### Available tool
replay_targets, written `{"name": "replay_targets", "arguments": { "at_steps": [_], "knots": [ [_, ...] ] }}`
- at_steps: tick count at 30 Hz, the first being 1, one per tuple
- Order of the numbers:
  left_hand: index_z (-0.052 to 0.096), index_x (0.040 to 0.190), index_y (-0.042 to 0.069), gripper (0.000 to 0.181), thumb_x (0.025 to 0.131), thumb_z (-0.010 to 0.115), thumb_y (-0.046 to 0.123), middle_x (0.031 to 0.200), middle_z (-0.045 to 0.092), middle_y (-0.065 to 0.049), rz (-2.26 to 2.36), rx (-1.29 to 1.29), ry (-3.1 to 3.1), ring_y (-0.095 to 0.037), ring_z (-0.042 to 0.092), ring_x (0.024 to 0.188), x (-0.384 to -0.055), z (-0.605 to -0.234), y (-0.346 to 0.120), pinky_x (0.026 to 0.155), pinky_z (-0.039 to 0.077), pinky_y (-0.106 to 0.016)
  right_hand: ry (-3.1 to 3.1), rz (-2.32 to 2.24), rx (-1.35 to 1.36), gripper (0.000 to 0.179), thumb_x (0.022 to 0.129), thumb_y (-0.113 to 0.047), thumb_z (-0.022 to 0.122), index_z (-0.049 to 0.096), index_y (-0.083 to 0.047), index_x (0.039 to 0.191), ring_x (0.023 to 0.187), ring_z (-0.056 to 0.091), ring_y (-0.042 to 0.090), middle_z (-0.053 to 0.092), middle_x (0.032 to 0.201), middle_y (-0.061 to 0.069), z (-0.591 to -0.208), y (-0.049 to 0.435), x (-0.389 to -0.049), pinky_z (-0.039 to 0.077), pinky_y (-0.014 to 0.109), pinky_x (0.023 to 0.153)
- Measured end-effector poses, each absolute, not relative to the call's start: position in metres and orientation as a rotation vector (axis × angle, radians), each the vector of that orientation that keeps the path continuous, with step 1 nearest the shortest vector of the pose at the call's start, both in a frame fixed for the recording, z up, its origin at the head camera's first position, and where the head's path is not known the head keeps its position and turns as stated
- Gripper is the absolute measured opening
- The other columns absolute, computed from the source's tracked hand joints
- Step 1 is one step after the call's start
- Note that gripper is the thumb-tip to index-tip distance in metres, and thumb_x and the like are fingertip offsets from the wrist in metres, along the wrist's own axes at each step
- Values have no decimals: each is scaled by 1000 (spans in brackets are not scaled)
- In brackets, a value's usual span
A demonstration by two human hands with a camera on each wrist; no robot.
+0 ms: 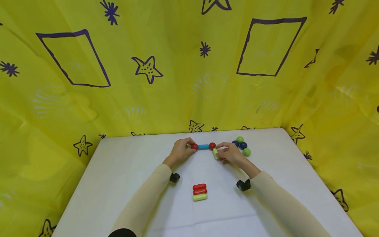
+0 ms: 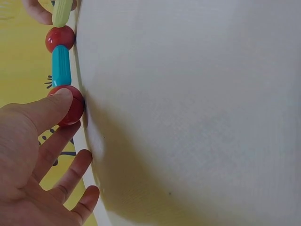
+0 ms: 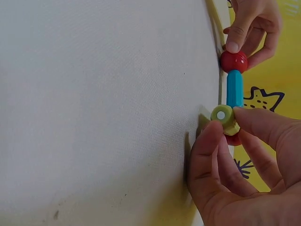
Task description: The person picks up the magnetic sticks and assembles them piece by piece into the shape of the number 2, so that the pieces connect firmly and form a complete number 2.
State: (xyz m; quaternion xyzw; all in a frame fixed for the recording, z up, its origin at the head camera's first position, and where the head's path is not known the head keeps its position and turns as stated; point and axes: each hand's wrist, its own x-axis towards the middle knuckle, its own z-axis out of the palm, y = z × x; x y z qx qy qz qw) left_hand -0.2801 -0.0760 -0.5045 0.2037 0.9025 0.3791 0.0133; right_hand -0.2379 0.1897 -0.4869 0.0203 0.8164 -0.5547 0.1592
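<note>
My left hand (image 1: 180,150) pinches a red ball (image 2: 71,106) between thumb and fingers. A blue rod (image 1: 203,146) joins that ball to a second red ball (image 1: 212,145) on its right. My right hand (image 1: 231,153) holds a light green rod (image 1: 215,154) with thumb and fingertips, one end up against the second red ball. In the right wrist view the rod's free end (image 3: 221,115) faces the camera and shows a pale round spot. That rod and the fingers partly hide the second red ball there.
Right of my right hand lie two green balls (image 1: 246,152) and several dark blue balls (image 1: 243,145). Nearer me, two red rods (image 1: 199,191) and a light green rod (image 1: 199,197) lie side by side on the white table (image 1: 124,171). A yellow patterned curtain (image 1: 177,98) hangs behind.
</note>
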Motion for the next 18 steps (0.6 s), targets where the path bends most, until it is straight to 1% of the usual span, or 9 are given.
{"name": "replay_targets", "arguments": {
  "at_steps": [7,12,18],
  "knots": [
    [73,109,13,17,93,78,13,112,75,-3,1180,621,2803,-27,61,108,-280,-504,-75,100,47,-47,2326,-1582,66,34,94,-4,73,66,-1,126,72,68,20,72,107,17,-487,188,-239,60,33,64],
    [73,109,14,17,92,78,14,111,75,-3,1172,615,2808,-27,61,108,-280,-506,-75,100,47,-46,2334,-1591,58,34,93,-2,73,65,1,125,70,67,19,72,107,19,-486,185,-239,60,32,62],
    [73,109,14,17,93,78,14,112,74,-3,1173,606,2801,-27,60,108,-280,-506,-74,100,46,-46,2354,-1588,70,32,93,-3,74,66,1,124,69,67,19,72,106,18,-487,184,-238,59,32,61]
  ]
}}
